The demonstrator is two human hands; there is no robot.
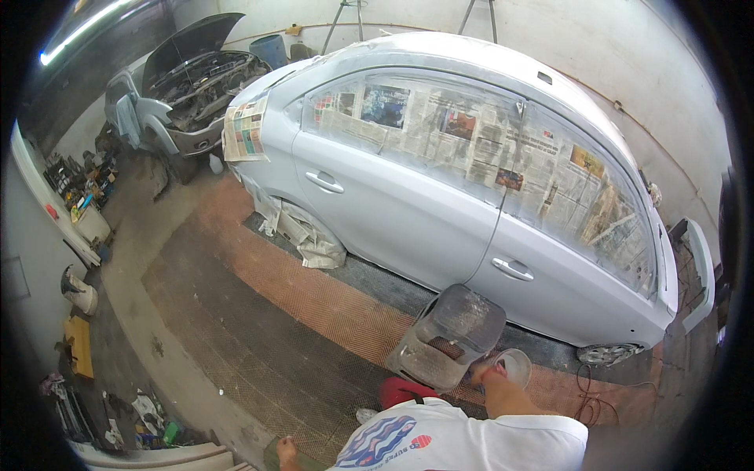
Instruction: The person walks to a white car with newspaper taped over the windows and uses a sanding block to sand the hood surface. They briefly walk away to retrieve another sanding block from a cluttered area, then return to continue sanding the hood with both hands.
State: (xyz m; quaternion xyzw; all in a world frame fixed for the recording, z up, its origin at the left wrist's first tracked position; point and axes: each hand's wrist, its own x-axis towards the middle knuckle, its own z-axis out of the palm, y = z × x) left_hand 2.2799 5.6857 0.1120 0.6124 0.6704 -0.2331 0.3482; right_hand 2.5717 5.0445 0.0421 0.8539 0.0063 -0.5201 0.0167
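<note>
White plastic cup is gripped by right hand fingers beside grey chair; left hand fingers curled, grip unclear.

Colourful printed newspaper sheets over the car windows

Even daylight fills the scene, brightest on the rear wall. A tube light glares at upper left. Soft shadow lies under the car. Fisheye distortion bends edges; corners are black.
</note>
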